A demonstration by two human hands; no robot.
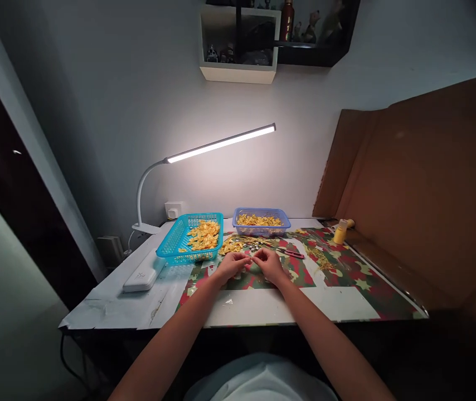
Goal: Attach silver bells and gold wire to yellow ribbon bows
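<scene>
My left hand point(234, 265) and my right hand point(270, 265) meet over the middle of the table, fingertips pinched close together. Whatever lies between the fingers is too small to make out. Just beyond them is a small pile of gold, petal-like pieces point(230, 246), with thin gold stems point(258, 240) beside it. A tool with a pink handle point(294, 254) rests right of my right hand. Behind my left hand stands a turquoise basket point(174, 239) of larger gold pieces point(205, 235). The purple basket point(262, 230) at the back holds smaller gold pieces point(258, 221).
A lit desk lamp point(221, 143) arches over the table from the left. Near its base lies a white power bank point(141, 277). At right are thin gold strands point(320, 259), a yellow bottle point(340, 233) and a tall cardboard sheet point(422, 184). A patterned cover point(363, 278) lies on the table.
</scene>
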